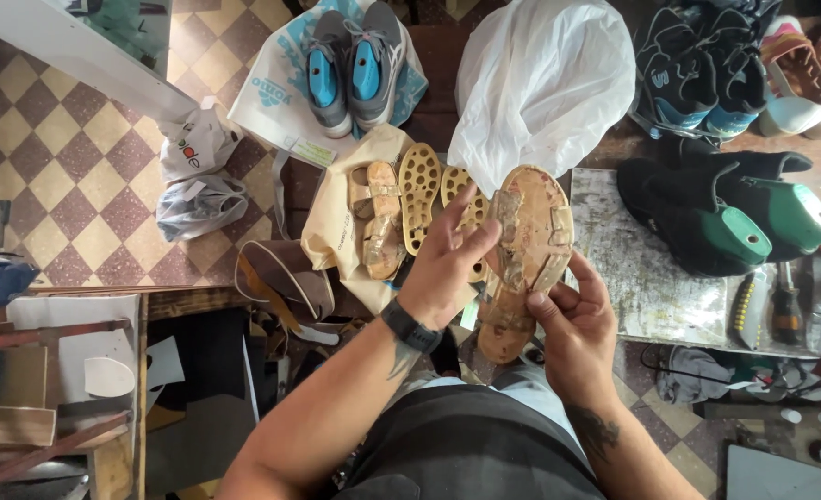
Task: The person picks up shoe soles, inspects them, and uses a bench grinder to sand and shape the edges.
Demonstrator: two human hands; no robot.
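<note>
I hold a worn tan sandal (529,243) with straps upright in front of me. My right hand (572,329) grips its lower edge from the right side. My left hand (447,264), with a black watch on the wrist, has its fingers on the sandal's left edge and strap. Just behind my left hand, a second matching sandal (380,219) and two yellow perforated soles (420,196) lie on a beige bag (332,231).
A white plastic bag (545,79) lies behind the sandal. Grey-blue sneakers (353,65) rest on a printed bag. Black boots on green lasts (725,218) stand on a scuffed board (646,287) at right, beside tools. A brown bag (286,278) and wooden shelves sit at left.
</note>
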